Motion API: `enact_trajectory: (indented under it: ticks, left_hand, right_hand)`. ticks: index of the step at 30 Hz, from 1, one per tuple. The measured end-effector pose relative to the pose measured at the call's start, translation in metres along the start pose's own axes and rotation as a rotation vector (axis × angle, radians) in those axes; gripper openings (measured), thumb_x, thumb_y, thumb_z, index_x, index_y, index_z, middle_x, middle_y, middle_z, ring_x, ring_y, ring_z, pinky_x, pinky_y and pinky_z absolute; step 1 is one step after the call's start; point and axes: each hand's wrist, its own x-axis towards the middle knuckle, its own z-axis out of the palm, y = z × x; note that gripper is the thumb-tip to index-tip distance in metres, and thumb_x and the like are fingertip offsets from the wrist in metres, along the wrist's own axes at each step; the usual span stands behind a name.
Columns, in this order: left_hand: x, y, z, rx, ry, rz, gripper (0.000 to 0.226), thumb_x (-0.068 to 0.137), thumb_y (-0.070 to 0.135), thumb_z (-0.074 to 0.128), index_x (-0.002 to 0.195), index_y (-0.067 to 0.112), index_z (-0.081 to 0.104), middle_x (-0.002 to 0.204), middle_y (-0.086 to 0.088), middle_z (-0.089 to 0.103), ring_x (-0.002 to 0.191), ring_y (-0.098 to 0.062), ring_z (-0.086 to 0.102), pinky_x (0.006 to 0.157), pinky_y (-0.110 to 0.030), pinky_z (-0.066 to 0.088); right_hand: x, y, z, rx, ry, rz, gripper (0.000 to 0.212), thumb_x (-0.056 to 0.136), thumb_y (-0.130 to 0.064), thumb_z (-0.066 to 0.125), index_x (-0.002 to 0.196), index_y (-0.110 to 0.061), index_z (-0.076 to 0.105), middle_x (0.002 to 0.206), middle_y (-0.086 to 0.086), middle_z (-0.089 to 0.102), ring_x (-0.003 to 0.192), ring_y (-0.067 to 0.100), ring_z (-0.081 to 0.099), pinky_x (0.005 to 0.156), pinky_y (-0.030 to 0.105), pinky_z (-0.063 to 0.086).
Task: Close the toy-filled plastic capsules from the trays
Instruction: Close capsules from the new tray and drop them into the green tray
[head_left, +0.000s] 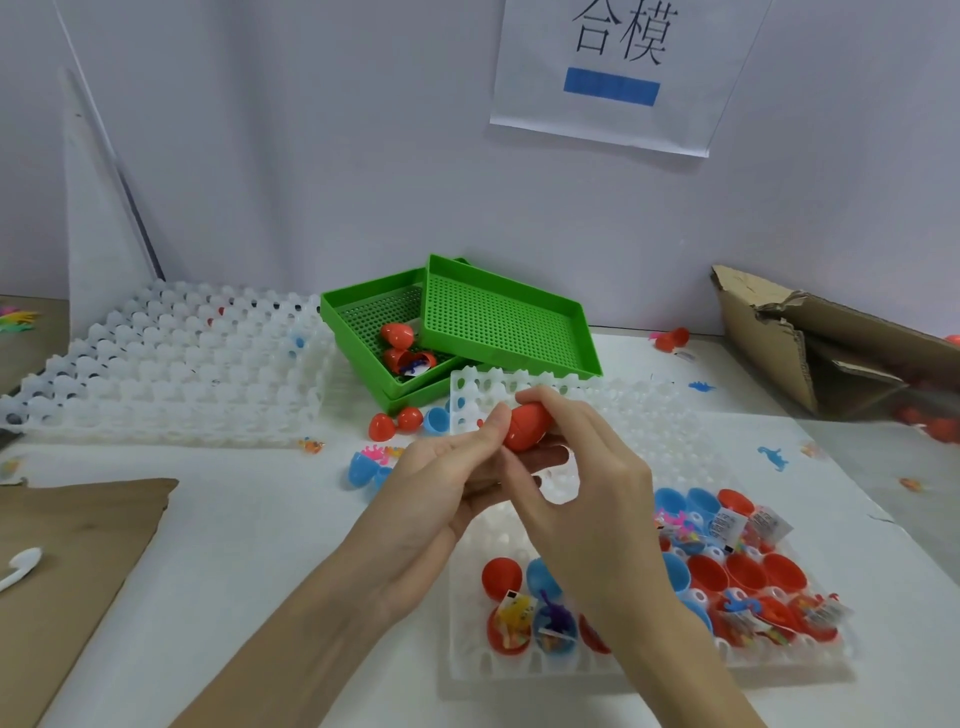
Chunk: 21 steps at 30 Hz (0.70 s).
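While both hands pinch it above the white tray (519, 670), the red capsule (525, 427) sits between left grip (457, 480) and right grip (576, 467).

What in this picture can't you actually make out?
Head view only:
- Red capsule: its seam is covered by the left hand and right hand, so closed or not is unclear.
- Cardboard box: cut off by the right edge.
- Toy packet labels: print too small to read.
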Motion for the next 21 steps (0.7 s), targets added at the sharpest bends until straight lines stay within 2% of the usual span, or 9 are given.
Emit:
enact_trajectory:
  ticks: [6,12,16,19,21]
  left_hand:
    - [-0.0020,-0.0028,0.0031,0.085,0.015,0.060,0.057,0.104,0.039,0.055,0.105,-0.017,0.069,0.112,-0.017,0.078,0.116,-0.024,0.072,0.097,-0.026,0.056]
    - [-0.0018,-0.0048,0.0046,0.145,0.057,0.074,0.053,0.107,0.039,0.051,0.103,-0.009,0.072,0.106,-0.018,0.078,0.109,-0.030,0.074,0.088,-0.027,0.059]
    - [0.0007,-0.0063,0.0021,0.243,0.113,0.090,0.050,0.104,0.046,0.054,0.109,0.001,0.075,0.107,-0.014,0.078,0.106,-0.030,0.074,0.092,-0.035,0.059]
    - [0.0017,-0.0074,0.0011,0.211,0.118,0.114,0.039,0.101,0.044,0.063,0.113,0.010,0.077,0.108,-0.012,0.078,0.103,-0.031,0.074,0.091,-0.036,0.056]
    - [0.0026,-0.0064,-0.0010,0.169,0.100,0.097,0.038,0.103,0.042,0.059,0.113,0.010,0.078,0.109,-0.016,0.078,0.103,-0.033,0.074,0.093,-0.038,0.056]
  right_hand:
    - [-0.0012,0.0021,-0.0035,0.017,-0.053,0.002,0.038,0.092,-0.004,0.073,0.128,-0.012,0.064,0.105,-0.005,0.069,0.092,0.008,0.065,0.082,0.015,0.053]
    - [0.0015,0.0037,-0.0044,0.039,-0.084,0.009,0.038,0.092,-0.004,0.073,0.128,-0.014,0.065,0.107,-0.008,0.068,0.096,0.000,0.063,0.081,0.009,0.049]
    - [0.0012,0.0026,-0.0020,-0.012,-0.055,-0.011,0.047,0.091,-0.007,0.076,0.136,-0.011,0.062,0.112,-0.006,0.067,0.100,-0.004,0.060,0.086,0.002,0.043]
    - [-0.0002,0.0016,-0.0003,-0.038,-0.086,-0.044,0.059,0.092,-0.004,0.074,0.147,-0.006,0.053,0.117,0.000,0.066,0.100,0.000,0.059,0.087,0.000,0.041]
    - [-0.0007,0.0007,0.0001,-0.038,-0.084,-0.052,0.062,0.091,-0.005,0.076,0.148,-0.006,0.051,0.117,0.001,0.066,0.101,0.001,0.060,0.088,0.000,0.042]
